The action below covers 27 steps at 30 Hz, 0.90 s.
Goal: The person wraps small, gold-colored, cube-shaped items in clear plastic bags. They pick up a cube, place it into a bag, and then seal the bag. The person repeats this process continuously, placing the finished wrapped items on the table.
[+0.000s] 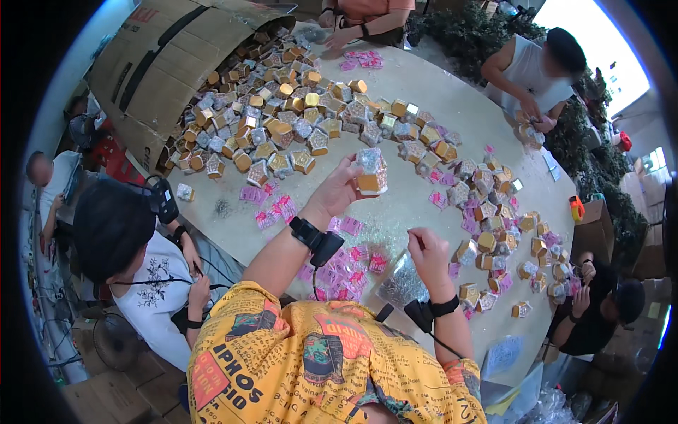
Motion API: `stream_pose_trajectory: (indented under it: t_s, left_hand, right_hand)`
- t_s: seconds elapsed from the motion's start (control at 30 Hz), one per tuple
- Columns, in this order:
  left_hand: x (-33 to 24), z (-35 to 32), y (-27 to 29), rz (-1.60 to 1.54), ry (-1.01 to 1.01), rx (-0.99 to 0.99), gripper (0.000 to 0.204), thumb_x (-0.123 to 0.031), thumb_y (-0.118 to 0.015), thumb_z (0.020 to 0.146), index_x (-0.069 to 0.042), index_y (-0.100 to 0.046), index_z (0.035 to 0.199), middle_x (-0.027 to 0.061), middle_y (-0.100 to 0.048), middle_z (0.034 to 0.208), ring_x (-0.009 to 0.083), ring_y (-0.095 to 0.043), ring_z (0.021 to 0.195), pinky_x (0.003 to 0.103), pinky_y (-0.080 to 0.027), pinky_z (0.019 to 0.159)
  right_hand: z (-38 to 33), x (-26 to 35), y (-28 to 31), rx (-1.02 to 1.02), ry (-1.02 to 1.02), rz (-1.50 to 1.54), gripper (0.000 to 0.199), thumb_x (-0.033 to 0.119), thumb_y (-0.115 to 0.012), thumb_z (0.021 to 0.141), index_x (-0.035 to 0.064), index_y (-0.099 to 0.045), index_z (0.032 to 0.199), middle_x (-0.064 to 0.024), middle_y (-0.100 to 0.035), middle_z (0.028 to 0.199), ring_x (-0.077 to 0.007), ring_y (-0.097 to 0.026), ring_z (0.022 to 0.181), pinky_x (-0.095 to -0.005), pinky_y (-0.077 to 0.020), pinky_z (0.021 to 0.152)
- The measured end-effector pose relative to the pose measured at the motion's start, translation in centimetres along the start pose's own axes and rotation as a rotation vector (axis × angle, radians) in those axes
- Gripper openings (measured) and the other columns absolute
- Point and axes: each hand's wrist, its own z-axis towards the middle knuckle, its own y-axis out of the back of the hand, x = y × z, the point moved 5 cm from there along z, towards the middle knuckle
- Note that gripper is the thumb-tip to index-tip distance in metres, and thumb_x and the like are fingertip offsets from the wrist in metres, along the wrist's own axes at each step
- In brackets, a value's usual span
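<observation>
My left hand point(340, 186) is raised over the middle of the table and grips a small gold house-shaped ornament point(372, 182) with a white glittery top. To its right, my right hand point(428, 249) is closed with the fingers drawn together; whatever it may pinch is too small to make out. Below and between my hands lies a loose pile of pink printed tags point(346, 275). Beside that pile, under my right forearm, is a shiny silver plastic packet point(402, 284). Both of my wrists carry black straps with small devices.
A big cardboard box point(159, 63) lies tipped, spilling a heap of gold ornaments point(282, 131) across the table point(452, 85). More ornaments mixed with pink tags point(487, 233) spread along the right. Several people work around the edge. An orange tool point(577, 208) rests at the right rim.
</observation>
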Motion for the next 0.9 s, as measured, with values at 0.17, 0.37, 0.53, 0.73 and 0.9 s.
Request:
stream_pose_trajectory:
  t_s: [0.17,0.37,0.53,0.73,0.9]
  left_hand:
    - [0.3,-2.5,-2.9,0.746,-0.262,-0.003,0.054,-0.009,-0.069,0.074,-0.01,-0.04,0.12,0.0057,-0.05,0.111,0.0166,-0.053,0.101,0.034,-0.048,0.084]
    - [1.6,-5.6,-6.4,1.195,-0.505,0.184,0.054,-0.006,-0.076,0.066,-0.012,-0.048,0.112,0.0032,-0.048,0.111,0.0156,-0.049,0.103,0.03,-0.044,0.083]
    - [1.9,-7.3,-8.2,1.281,-0.534,0.227,0.055,-0.007,-0.076,0.065,-0.014,-0.049,0.113,0.0029,-0.046,0.116,0.0144,-0.049,0.102,0.03,-0.043,0.08]
    - [1.9,-8.6,-9.0,1.321,-0.598,0.23,0.054,-0.008,-0.075,0.066,-0.014,-0.05,0.113,0.0051,-0.046,0.116,0.0164,-0.049,0.101,0.029,-0.042,0.08]
    - [1.6,-9.6,-10.0,1.375,-0.638,0.239,0.052,-0.007,-0.075,0.065,-0.011,-0.05,0.112,0.0094,-0.048,0.116,0.0234,-0.05,0.103,0.032,-0.042,0.084]
  right_hand:
    - [1.2,3.1,2.3,-0.063,0.148,-0.043,0.007,0.001,-0.061,0.075,0.0013,-0.059,0.081,-0.0147,-0.059,0.069,-0.0291,-0.059,0.06,-0.0347,-0.0464,0.054]
    - [1.5,6.3,3.2,-0.109,0.319,-0.2,0.007,0.004,-0.062,0.074,0.0031,-0.057,0.078,-0.0129,-0.059,0.068,-0.0298,-0.059,0.061,-0.0375,-0.0469,0.054]
    - [0.3,6.8,2.6,-0.099,0.357,-0.308,0.008,0.007,-0.062,0.073,0.0049,-0.056,0.079,-0.0107,-0.058,0.069,-0.0292,-0.059,0.061,-0.0379,-0.0481,0.054]
    - [-0.7,7.5,3.0,-0.089,0.36,-0.345,0.009,0.008,-0.061,0.074,0.0048,-0.055,0.079,-0.0104,-0.058,0.069,-0.0289,-0.059,0.061,-0.0377,-0.0486,0.055]
    - [-1.3,7.8,3.1,-0.065,0.37,-0.37,0.008,0.008,-0.06,0.074,0.0043,-0.054,0.077,-0.0111,-0.057,0.069,-0.0299,-0.059,0.061,-0.0382,-0.0485,0.055]
